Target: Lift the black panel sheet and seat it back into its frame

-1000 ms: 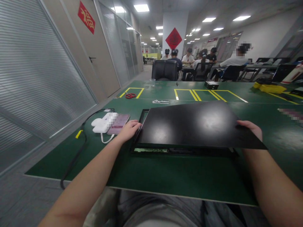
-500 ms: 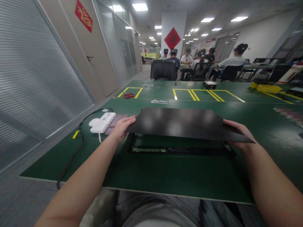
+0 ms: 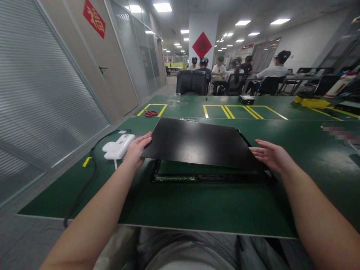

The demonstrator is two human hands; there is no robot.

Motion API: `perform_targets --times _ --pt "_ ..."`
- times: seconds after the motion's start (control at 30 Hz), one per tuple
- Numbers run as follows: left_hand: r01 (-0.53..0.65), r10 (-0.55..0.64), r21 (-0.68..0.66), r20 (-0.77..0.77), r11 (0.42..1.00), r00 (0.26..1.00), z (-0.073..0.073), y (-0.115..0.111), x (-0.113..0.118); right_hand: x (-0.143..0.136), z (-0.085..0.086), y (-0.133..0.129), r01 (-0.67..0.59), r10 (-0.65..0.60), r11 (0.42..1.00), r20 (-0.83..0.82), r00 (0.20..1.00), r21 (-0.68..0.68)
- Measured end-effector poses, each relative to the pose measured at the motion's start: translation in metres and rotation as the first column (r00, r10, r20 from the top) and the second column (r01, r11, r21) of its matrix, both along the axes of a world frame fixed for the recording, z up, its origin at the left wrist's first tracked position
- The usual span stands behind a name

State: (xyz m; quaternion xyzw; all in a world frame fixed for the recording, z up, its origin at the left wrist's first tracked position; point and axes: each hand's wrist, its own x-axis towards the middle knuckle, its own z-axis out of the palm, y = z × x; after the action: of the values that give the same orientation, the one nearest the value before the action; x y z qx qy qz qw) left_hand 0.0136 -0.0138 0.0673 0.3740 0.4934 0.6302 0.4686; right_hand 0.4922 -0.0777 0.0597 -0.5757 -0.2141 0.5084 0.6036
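Observation:
A thin, glossy black panel [image 3: 194, 144] is tilted above the table, its left side higher than its right. My left hand [image 3: 137, 150] is closed on the panel's left edge. Beside the right edge, my right hand [image 3: 271, 155] is open with its fingers stretched out; whether the fingertips touch the panel I cannot tell. Beneath the panel lies a black rectangular frame [image 3: 233, 179] with a green circuit strip [image 3: 176, 179] along its near side. The panel hides much of the frame.
The green table [image 3: 208, 210] bears a white device [image 3: 120, 147] and black cable [image 3: 91, 174] at left. Red-handled scissors [image 3: 151, 113], a clear cup [image 3: 177, 96], a small black box [image 3: 246, 99] and a yellow tray [image 3: 311, 103] stand farther back. Several people sit beyond.
The panel's right side has dropped toward the frame and its left side has risen. My right hand has let go of the right edge and opened; my left hand keeps its hold.

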Motion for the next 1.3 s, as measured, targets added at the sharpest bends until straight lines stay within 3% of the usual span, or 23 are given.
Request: perform_targets --times 0.37,0.57,0.7,0.87,1.1,1.3 --pt "0.036 -0.037 -0.013 -0.057 0.999 0.998 -0.006 -0.003 0.007 0.004 -0.011 0.003 0.083 -0.084 0.996 0.284 0.955 0.016" --pt "0.045 -0.047 -0.022 -0.069 0.999 0.997 -0.008 -0.003 0.009 0.006 -0.012 0.006 0.096 -0.095 0.995 0.25 0.964 0.009" --pt "0.057 -0.058 -0.009 -0.086 0.998 0.995 -0.01 -0.003 0.007 -0.001 -0.009 0.005 0.1 -0.085 0.995 0.322 0.943 -0.028" --pt "0.096 -0.091 0.027 -0.153 0.995 0.984 -0.018 0.0 0.006 0.001 -0.007 0.003 0.102 -0.079 0.994 0.386 0.919 -0.041" --pt "0.129 -0.096 0.057 -0.396 0.99 0.913 -0.032 0.006 0.005 0.008 -0.013 0.007 0.159 -0.149 0.987 0.387 0.91 0.005" --pt "0.126 -0.1 0.05 -0.356 0.991 0.929 -0.043 0.01 0.004 0.007 -0.017 0.006 0.124 -0.105 0.992 0.554 0.826 0.003"
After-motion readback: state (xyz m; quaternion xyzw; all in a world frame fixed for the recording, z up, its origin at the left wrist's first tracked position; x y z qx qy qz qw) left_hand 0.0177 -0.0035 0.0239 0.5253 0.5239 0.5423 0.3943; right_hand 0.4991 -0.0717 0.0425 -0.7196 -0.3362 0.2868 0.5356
